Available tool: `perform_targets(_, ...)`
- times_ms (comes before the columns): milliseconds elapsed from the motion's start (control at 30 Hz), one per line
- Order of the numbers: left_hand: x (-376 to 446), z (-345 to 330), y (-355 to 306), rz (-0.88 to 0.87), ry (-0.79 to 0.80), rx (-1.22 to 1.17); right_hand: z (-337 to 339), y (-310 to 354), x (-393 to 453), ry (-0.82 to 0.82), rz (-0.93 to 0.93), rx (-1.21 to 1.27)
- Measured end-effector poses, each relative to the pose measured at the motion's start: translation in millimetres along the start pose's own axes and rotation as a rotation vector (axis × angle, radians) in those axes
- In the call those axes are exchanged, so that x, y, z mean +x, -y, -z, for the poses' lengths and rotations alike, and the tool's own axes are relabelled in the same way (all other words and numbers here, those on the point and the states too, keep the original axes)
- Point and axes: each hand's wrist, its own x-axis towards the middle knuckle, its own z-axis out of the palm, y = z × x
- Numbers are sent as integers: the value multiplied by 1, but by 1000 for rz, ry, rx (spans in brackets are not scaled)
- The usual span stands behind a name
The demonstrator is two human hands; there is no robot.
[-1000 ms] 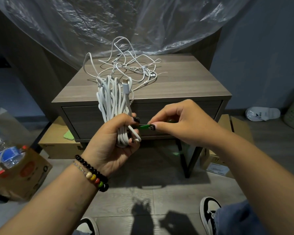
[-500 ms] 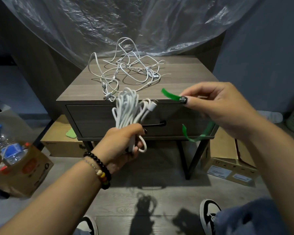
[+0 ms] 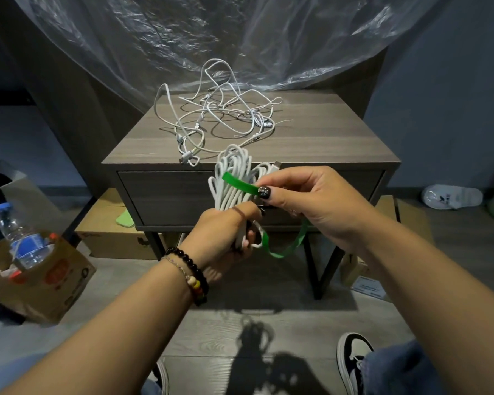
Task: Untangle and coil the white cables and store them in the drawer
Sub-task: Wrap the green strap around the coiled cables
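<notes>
1. The left hand (image 3: 223, 233) is wrapped tight round the lower part of a bundle of coiled white cable (image 3: 234, 181), holding it upright in front of the closed drawer (image 3: 166, 198) of the grey wood-grain desk (image 3: 311, 143).
2. The right hand (image 3: 305, 201) pinches a flat green strap tie (image 3: 238, 182) between thumb and forefinger, laying its free end across the near face of the coil; the rest of the strap loops down below both hands.
3. A loose tangle of thin white cables (image 3: 217, 121) lies on the desk top towards its far left, well apart from the held coil and not yet sorted.
4. Risk: the strap looks only laid on, not wound round. If the pinch slackens, the end may slide off and the wrap must begin again.
5. Risk: the top loops fan out above the left hand. Binding too low could leave them free to spring open and spoil the coil.
6. Risk: a plug end (image 3: 275, 165) sticks out at the upper right of the coil; the strap might catch on it or leave it dangling.
7. Risk: the hanging part of the strap might snag on the fingers of the left hand as it is drawn round.
8. The drawer is shut, so storing will need a free hand; easing the grip before the tie is fastened would likely let the coil fall apart.
</notes>
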Motion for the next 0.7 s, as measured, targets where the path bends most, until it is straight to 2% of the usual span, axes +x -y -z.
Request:
perform_targets(133, -7, 0, -1, -96, 119, 138, 6, -1, 2, -5, -33, -23)
perform_targets(300, -6, 9, -2, -270, 64, 346, 4, -3, 1, -28, -64, -10)
perform_targets(700, 0, 29, -1, -477, 16, 773, -14, -8, 0, -171, -184, 118)
